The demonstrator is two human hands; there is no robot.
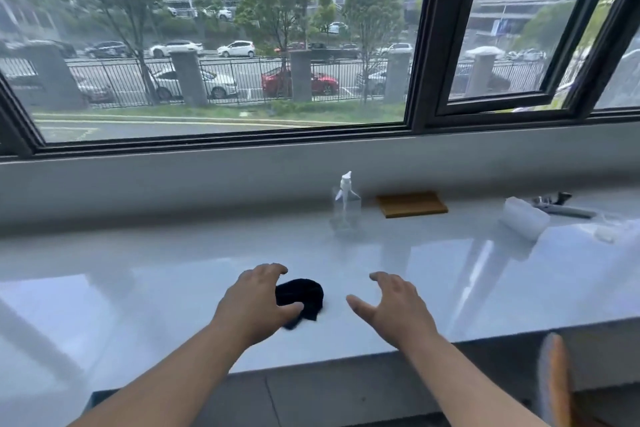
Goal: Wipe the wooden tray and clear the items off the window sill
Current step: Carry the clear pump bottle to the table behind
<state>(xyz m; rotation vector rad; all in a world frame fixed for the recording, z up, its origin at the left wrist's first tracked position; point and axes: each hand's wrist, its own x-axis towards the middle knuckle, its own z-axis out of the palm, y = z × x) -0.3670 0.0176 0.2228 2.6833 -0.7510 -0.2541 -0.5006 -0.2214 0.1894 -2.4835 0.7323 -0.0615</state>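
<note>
A black cloth (304, 298) lies bunched on the glossy white window sill (138, 270) near its front edge. My left hand (256, 302) hovers over the cloth's left side, fingers spread, thumb touching its lower edge. My right hand (394, 305) is to the right of the cloth, open and apart from it. Farther back, the flat wooden tray (412, 204) rests against the sill's back wall. A clear spray bottle (346, 205) with a white trigger stands just left of the tray.
At the right of the sill sit a white plastic roll-like object (524, 217), a metal tool (557, 205) and a translucent sheet (588, 246). A dark-framed window (419, 45) runs behind. An orange and grey object (556, 381) shows at bottom right.
</note>
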